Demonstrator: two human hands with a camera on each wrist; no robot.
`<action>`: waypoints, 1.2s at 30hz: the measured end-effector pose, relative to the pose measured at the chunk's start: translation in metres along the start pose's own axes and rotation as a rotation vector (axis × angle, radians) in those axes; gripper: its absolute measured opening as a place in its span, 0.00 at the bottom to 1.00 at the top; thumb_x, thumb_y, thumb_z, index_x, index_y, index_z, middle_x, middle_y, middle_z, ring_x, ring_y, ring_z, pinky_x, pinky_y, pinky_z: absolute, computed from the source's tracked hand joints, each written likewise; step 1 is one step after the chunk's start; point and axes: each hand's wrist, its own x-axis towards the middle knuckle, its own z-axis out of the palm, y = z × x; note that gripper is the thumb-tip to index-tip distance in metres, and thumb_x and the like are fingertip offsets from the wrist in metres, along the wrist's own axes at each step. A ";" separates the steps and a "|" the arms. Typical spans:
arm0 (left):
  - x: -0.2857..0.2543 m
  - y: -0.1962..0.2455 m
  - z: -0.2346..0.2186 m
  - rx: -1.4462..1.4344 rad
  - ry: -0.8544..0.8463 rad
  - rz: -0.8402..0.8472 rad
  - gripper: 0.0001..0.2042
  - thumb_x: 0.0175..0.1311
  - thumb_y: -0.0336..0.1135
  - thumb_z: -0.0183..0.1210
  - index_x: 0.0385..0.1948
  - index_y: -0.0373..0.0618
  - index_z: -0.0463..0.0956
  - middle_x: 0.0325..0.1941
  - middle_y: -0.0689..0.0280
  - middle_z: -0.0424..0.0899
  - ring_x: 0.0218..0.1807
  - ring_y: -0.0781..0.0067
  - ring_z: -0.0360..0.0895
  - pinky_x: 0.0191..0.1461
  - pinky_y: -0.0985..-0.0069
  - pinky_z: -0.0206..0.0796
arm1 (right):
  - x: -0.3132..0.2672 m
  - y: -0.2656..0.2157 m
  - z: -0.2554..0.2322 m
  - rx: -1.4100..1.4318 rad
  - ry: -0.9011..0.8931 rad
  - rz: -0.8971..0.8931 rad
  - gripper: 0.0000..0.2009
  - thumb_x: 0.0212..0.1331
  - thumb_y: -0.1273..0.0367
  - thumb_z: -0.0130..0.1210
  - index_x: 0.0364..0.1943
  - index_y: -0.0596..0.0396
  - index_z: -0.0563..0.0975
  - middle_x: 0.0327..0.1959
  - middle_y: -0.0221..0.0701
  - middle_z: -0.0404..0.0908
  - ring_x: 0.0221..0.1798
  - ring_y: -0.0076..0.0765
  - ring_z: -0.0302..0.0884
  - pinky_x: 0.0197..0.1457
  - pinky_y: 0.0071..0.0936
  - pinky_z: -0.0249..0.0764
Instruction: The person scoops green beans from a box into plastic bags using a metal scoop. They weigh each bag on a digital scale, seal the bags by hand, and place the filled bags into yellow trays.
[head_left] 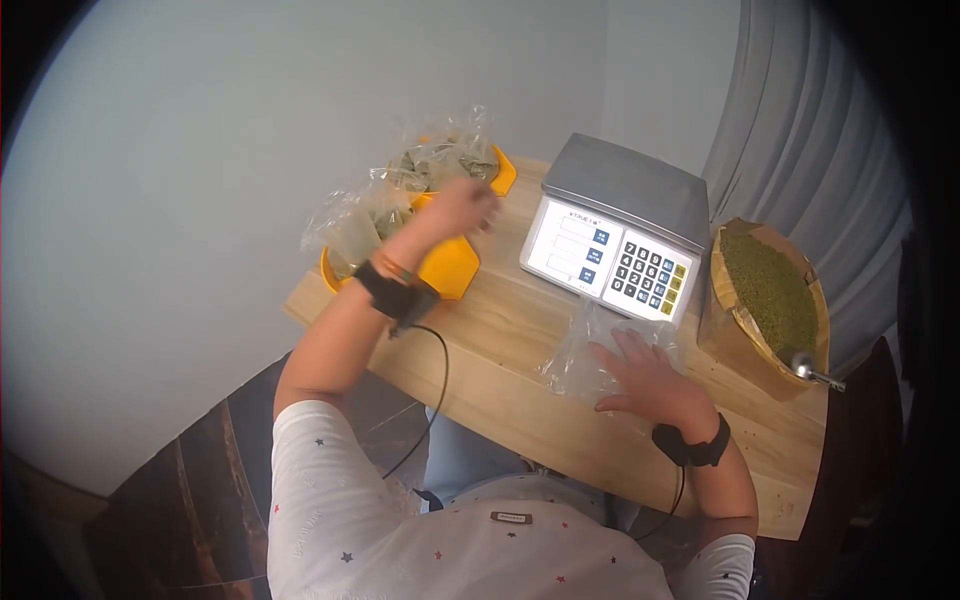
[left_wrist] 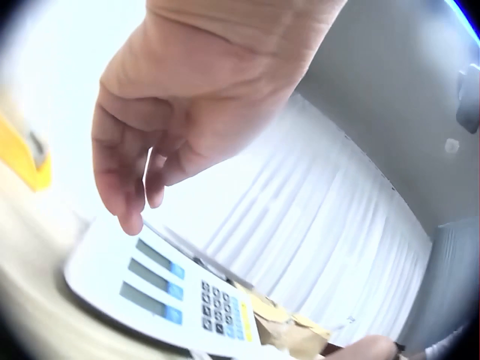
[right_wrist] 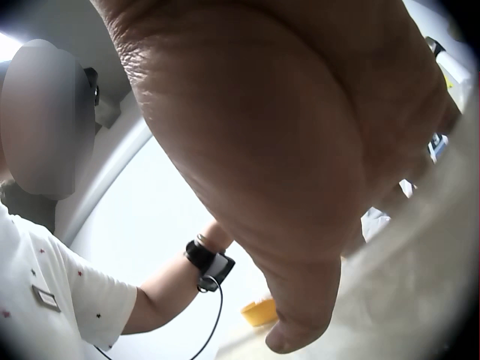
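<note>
My left hand (head_left: 460, 212) hangs above the front yellow bin (head_left: 452, 272), its fingers loosely bent with nothing between them; the left wrist view shows the scale's panel beyond the fingertips. Clear plastic bags (head_left: 345, 228) with greenish contents sit in this bin, and more fill the rear yellow bin (head_left: 505, 172). On the table before the scale lies a thin clear plastic bag (head_left: 575, 362). My right hand (head_left: 655, 385) rests over that bag with fingers spread, thumb to the left. In the right wrist view the palm hides most of the bag.
A digital scale (head_left: 625, 190) with a grey platform and keypad stands at the table's back. To its right is a brown paper sack (head_left: 735, 335) of green granules (head_left: 770, 285), a metal scoop (head_left: 805, 368) at its rim. A cable (head_left: 445, 375) hangs from the left wrist.
</note>
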 end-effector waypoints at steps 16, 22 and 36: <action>-0.033 -0.099 -0.105 0.947 0.318 -0.427 0.15 0.60 0.42 0.61 0.39 0.38 0.80 0.43 0.48 0.84 0.47 0.45 0.80 0.50 0.56 0.74 | -0.088 0.049 -0.093 0.313 0.365 -0.152 0.32 0.53 0.69 0.64 0.66 0.55 0.67 0.60 0.45 0.72 0.62 0.54 0.69 0.65 0.38 0.65; -0.031 -0.065 -0.106 0.803 0.458 -0.267 0.12 0.64 0.42 0.57 0.34 0.41 0.81 0.37 0.50 0.84 0.43 0.43 0.80 0.45 0.57 0.73 | -0.092 0.052 -0.095 0.303 0.417 -0.145 0.30 0.54 0.70 0.64 0.64 0.56 0.69 0.55 0.44 0.76 0.58 0.53 0.73 0.62 0.39 0.68; 0.008 0.138 -0.028 0.294 0.409 0.366 0.16 0.69 0.42 0.58 0.26 0.39 0.78 0.17 0.73 0.67 0.23 0.85 0.57 0.27 0.79 0.50 | -0.064 0.071 -0.083 0.350 0.502 -0.188 0.26 0.61 0.57 0.61 0.59 0.58 0.75 0.56 0.43 0.78 0.59 0.48 0.75 0.62 0.36 0.70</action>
